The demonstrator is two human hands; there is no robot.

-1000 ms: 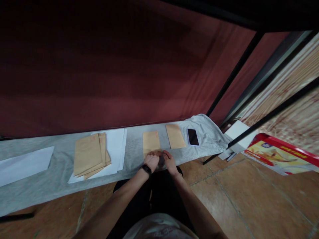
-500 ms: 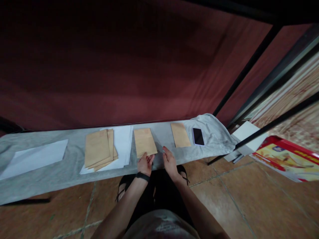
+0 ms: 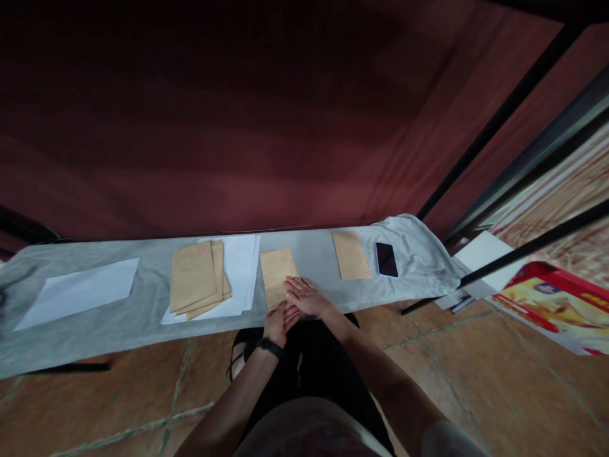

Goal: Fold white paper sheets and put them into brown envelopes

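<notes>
A brown paper envelope point(image 3: 276, 263) lies before me at the front edge of the cloth-covered bench. My left hand point(image 3: 277, 324), with a dark band on its wrist, grips the envelope's near edge; part of its fingers is hidden. Flat across the lower right of the same envelope rests my right hand point(image 3: 305, 297), fingers stretched out and overlapping the left fingertips. To the left, a fanned stack of brown envelopes point(image 3: 193, 274) sits on white paper sheets point(image 3: 242, 266). A single brown envelope point(image 3: 351, 255) lies on the right, apart from both hands.
Beyond that envelope is a dark-screened phone point(image 3: 386, 259). Another white sheet point(image 3: 85, 289) lies at the left on the grey cloth point(image 3: 143, 339). A dark red panel point(image 3: 285, 158) rises behind the bench. At right are black metal bars point(image 3: 537, 244) and a red-yellow box point(image 3: 556, 304).
My right hand has moved left, from beside the envelope onto its lower part. The envelope's near edge now sits closer to me, in my left hand. The view has shifted slightly.
</notes>
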